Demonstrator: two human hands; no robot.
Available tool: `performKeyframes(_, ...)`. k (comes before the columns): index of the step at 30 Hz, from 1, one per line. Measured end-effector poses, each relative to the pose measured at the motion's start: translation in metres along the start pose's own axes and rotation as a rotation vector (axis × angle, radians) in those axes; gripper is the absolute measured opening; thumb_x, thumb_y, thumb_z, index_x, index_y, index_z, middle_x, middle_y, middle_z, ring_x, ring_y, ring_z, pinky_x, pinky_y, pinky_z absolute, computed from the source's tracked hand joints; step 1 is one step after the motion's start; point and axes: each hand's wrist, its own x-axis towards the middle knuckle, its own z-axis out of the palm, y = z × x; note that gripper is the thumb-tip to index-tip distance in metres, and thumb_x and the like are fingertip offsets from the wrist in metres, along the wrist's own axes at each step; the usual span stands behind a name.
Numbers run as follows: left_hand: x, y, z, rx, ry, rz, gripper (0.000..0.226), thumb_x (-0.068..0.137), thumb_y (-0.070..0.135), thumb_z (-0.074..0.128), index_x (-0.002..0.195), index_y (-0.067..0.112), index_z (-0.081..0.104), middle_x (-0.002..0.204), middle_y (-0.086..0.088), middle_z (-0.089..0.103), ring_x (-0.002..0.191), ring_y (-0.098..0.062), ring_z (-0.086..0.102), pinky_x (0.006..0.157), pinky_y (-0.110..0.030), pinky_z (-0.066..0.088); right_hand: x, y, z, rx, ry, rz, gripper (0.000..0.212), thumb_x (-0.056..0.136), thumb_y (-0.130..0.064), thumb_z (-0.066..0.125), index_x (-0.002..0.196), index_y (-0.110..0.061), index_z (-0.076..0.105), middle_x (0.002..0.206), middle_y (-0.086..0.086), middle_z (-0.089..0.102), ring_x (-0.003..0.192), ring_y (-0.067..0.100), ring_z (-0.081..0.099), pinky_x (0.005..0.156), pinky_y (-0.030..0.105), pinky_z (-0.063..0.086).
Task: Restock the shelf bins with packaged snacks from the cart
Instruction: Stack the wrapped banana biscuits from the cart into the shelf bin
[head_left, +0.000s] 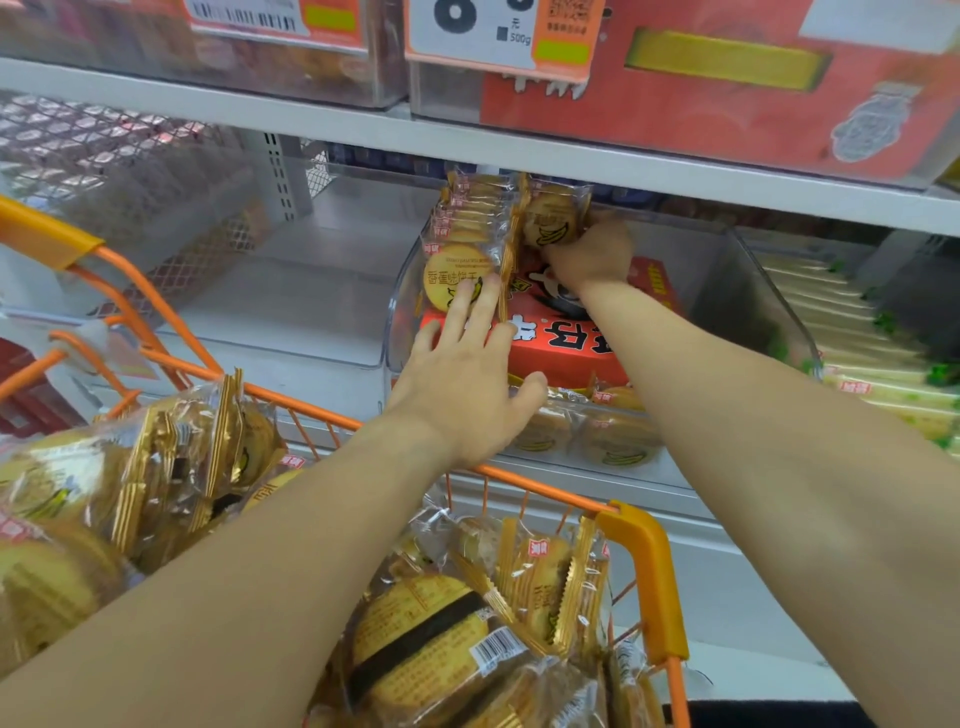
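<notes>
We stand at white metal store shelving (363, 150) with price tags overhead, an orange wire cart (644, 571) pressed against its lower edge. In the clear plastic shelf bin (410, 291) a red printed carton (561, 348) props up a row of gold-edged banana biscuit packets (462, 234) standing on edge. Our left hand (467, 374) is spread flat, its straight fingers pressing the front packet of that row to keep it upright; it grasps nothing. Our right hand (592, 254) reaches deeper, fingers curled round one more packet (553, 221) held upright just beside the row, at the back of the bin under the upper shelf.

We judge the step in hand to be seating this packet in line with the others. The packet sits above and ahead of the right palm, its lower edge in the fingers, so the next move calls for sliding it down against the row, then letting go while the left hand steadies the stack. Many loose packets (431, 639) lie heaped in the cart, so much of the restocking remains.
</notes>
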Motion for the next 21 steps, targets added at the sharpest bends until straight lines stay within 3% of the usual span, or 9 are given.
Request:
performKeyframes(2,0.000,0.000,-0.001,-0.005,-0.005,-0.001,0.061,0.098,0.054,0.033,0.148,0.019,0.036,0.166,-0.003,-0.011,0.152,-0.019,-0.014,0.122,-0.048,0.007,-0.003,0.000,-0.007,-0.047,-0.016,0.008,0.064,0.082,-0.032,0.078,0.132,-0.001,0.053,0.129,0.015,0.061,0.121,0.028,0.058,0.094,0.033,0.053)
performKeyframes(4,0.000,0.001,-0.003,-0.012,-0.012,-0.004,0.061,0.098,0.054,0.033,0.148,0.019,0.037,0.166,-0.003,-0.011,0.152,-0.019,-0.014,0.122,-0.048,0.007,-0.010,0.000,-0.017,-0.068,0.001,0.006,0.060,0.086,-0.027,0.073,0.135,-0.003,0.049,0.132,0.015,0.057,0.123,0.028,0.055,0.090,0.028,0.048)
performKeyframes(8,-0.001,0.003,-0.007,-0.021,-0.042,-0.009,0.062,0.098,0.054,0.035,0.150,0.019,0.036,0.166,-0.004,-0.011,0.152,-0.021,-0.015,0.122,-0.047,0.003,-0.056,-0.006,-0.056,0.033,-0.062,-0.061,0.011,0.090,-0.015,0.067,0.099,-0.011,0.063,0.106,0.002,0.066,0.098,0.019,0.063,0.084,0.032,0.055)
performKeyframes(11,-0.003,0.004,-0.018,0.016,-0.080,-0.017,0.063,0.098,0.053,0.038,0.149,0.015,0.038,0.166,-0.008,-0.010,0.152,-0.026,-0.015,0.122,-0.048,0.000,-0.105,-0.016,-0.092,0.317,-0.244,-0.072,0.006,0.085,-0.018,0.076,0.091,-0.017,0.073,0.090,-0.002,0.074,0.082,0.016,0.070,0.072,0.030,0.057)
performKeyframes(13,-0.005,0.005,-0.034,0.017,-0.102,-0.020,0.058,0.095,0.046,0.048,0.142,0.013,0.044,0.165,-0.012,0.006,0.152,-0.029,-0.002,0.122,-0.048,0.007,-0.135,-0.024,-0.112,0.372,-0.392,-0.128,0.005,0.085,-0.020,0.078,0.088,-0.018,0.074,0.084,0.003,0.074,0.072,0.012,0.068,0.067,0.027,0.056)
performKeyframes(14,-0.008,0.006,-0.046,0.008,-0.108,-0.013,0.052,0.093,0.042,0.051,0.136,0.012,0.049,0.159,-0.014,0.023,0.149,-0.031,0.012,0.119,-0.048,0.017,-0.148,-0.028,-0.121,0.363,-0.443,-0.169,0.005,0.086,-0.020,0.078,0.088,-0.017,0.074,0.086,0.005,0.074,0.070,0.011,0.066,0.068,0.027,0.055)
performKeyframes(16,-0.020,0.012,-0.073,-0.046,-0.097,-0.012,0.035,0.092,0.036,0.052,0.117,0.013,0.060,0.123,-0.010,0.053,0.125,-0.031,0.043,0.100,-0.045,0.041,-0.170,-0.034,-0.137,0.351,-0.542,-0.255,0.007,0.088,-0.019,0.077,0.091,-0.013,0.074,0.084,0.003,0.074,0.070,0.008,0.065,0.067,0.024,0.056)
performKeyframes(18,-0.042,0.019,-0.095,-0.094,-0.103,-0.039,0.023,0.092,0.035,0.052,0.100,0.017,0.064,0.093,-0.002,0.059,0.096,-0.027,0.057,0.074,-0.035,0.046,-0.187,-0.037,-0.149,0.358,-0.679,-0.328,0.008,0.090,-0.019,0.074,0.093,-0.012,0.073,0.078,-0.003,0.073,0.067,0.004,0.064,0.062,0.019,0.052)
performKeyframes(21,-0.082,0.022,-0.112,-0.060,-0.207,-0.047,0.024,0.094,0.037,0.051,0.093,0.020,0.067,0.080,0.001,0.065,0.078,-0.021,0.061,0.065,-0.032,0.047,-0.203,-0.036,-0.159,0.321,-0.878,-0.426,0.011,0.090,-0.025,0.074,0.096,-0.015,0.073,0.087,0.000,0.074,0.076,0.011,0.068,0.069,0.021,0.053)
